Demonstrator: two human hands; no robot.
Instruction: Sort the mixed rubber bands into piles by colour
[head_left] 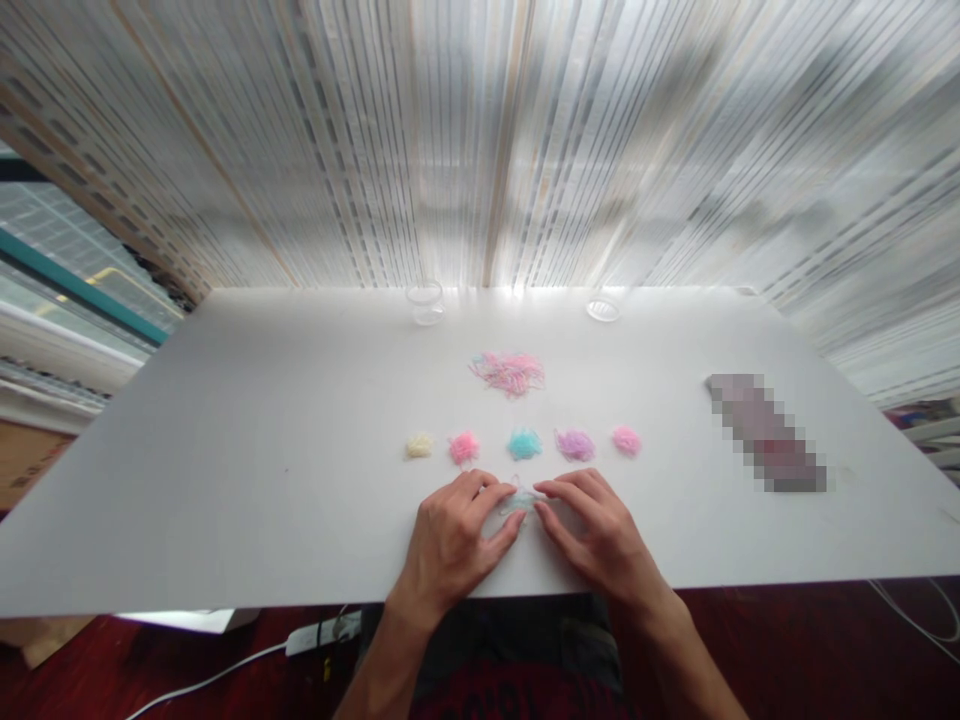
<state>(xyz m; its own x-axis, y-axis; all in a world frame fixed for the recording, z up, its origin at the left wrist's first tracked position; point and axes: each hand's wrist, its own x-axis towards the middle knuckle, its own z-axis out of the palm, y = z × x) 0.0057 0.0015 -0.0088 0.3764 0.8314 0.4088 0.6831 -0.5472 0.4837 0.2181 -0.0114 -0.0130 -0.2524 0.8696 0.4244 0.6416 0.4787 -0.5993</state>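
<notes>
A small loose pile of pale bluish rubber bands [517,502] lies on the white table between my hands. My left hand [459,525] rests at its left side, thumb and forefinger curved and their tips apart. From the right, my right hand [596,525] reaches the pile's edge, with a gap between thumb and forefinger. Just beyond my fingers runs a row of sorted heaps: yellow bands [419,446], bright pink bands [464,447], turquoise bands [524,444], purple bands [575,444] and light pink bands [626,441]. Farther back sits a larger mixed heap of bands [510,373].
A clear round container [426,303] stands at the table's back, left of centre. To its right lies a clear lid [602,310]. A blurred-out flat object [766,433] is on the right side. Below the front edge, a white power strip [322,636] lies on the floor.
</notes>
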